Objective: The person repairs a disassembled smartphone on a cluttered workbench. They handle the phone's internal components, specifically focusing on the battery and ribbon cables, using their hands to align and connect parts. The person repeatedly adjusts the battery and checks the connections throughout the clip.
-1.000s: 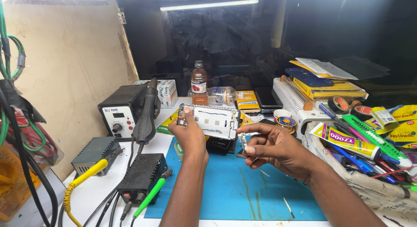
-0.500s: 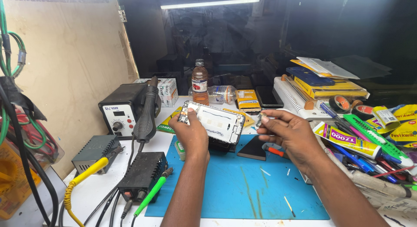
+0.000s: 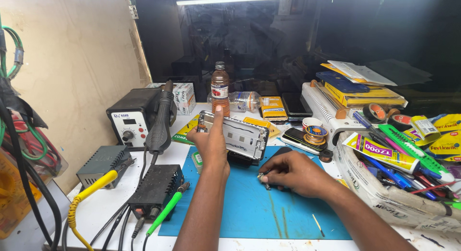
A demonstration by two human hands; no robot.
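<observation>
Right hand (image 3: 294, 174) rests low on the blue mat (image 3: 249, 212), with its fingers pinched shut on a small metal tool (image 3: 263, 179) whose tip touches the mat; left hand (image 3: 211, 140) is lifted up just beyond it and grips an opened phone frame (image 3: 240, 135) by its left end, with 1 finger pointing straight up along the edge; the frame is tilted, with its silver inside facing the person, and it hangs above the far edge of the mat; a dark flat phone part (image 3: 278, 152) lies on the mat under it, between the 2 hands.

Near the front left, a green-handled soldering iron (image 3: 165, 210) lies beside a small black box (image 3: 156, 186); a yellow cable (image 3: 89, 193) curls next to a grey box (image 3: 103, 162); on the right, a clear bag (image 3: 384, 193) is stuffed with glue tubes and pens.

Farther back on the left stands a black hot-air station (image 3: 132, 119) with its nozzle wand (image 3: 161, 119) hanging at its side; a brown bottle (image 3: 220, 87) stands upright behind the frame; a roll of solder wire (image 3: 317, 133) sits to the right, near a white machine (image 3: 329, 107) with yellow and blue books (image 3: 357, 87) stacked on top.
</observation>
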